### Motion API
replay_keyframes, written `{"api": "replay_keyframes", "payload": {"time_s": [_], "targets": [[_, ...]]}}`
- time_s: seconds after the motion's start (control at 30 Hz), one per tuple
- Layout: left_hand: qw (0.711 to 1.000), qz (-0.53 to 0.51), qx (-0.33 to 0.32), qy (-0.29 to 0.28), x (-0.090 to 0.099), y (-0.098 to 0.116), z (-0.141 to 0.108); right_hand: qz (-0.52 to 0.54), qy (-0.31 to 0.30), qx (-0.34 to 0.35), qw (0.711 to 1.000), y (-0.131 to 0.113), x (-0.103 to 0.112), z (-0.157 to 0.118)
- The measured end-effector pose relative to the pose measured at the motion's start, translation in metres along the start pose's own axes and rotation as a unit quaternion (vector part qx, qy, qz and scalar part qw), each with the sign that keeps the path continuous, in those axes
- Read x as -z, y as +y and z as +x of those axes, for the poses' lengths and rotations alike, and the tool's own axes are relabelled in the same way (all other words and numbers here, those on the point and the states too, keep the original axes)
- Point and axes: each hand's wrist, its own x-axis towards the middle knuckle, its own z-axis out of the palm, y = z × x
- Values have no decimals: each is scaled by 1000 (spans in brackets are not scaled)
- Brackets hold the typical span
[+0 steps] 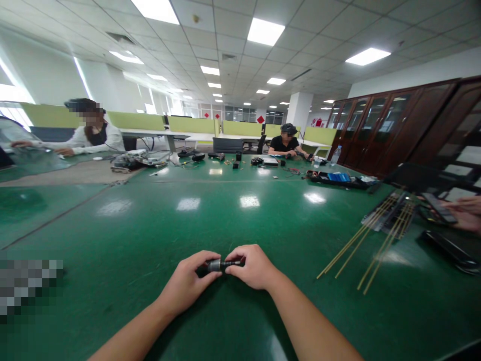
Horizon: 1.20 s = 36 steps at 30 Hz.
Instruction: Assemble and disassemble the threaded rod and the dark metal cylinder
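A small dark cylindrical piece with a grey metal section (215,265) is held low over the green tabletop, its exact kind unclear. My left hand (190,281) is closed around its thicker end, thumb and fingers pinching the grey part. From the other side, my right hand (253,267) closes on the thinner dark rod (232,262) in line with that piece. The two hands nearly meet at the joint between the parts. Whether rod and cylinder are one piece cannot be seen, and the palms hide both outer ends.
Thin yellow sticks (361,235) lie to the right, near a black case (449,250) and another person's hand (469,213). A black tray with blue parts (338,178), a water bottle (335,155) and loose electronics (137,160) stand farther back. Two people sit across the table (210,215).
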Motion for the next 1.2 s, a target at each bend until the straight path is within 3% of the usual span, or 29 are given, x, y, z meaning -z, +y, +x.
{"api": "replay_keyframes", "payload": {"time_s": [1.2], "targets": [[1000,14,7,14,-1,-6,0,-19,1,-10,1000,-3,6,-1]]}}
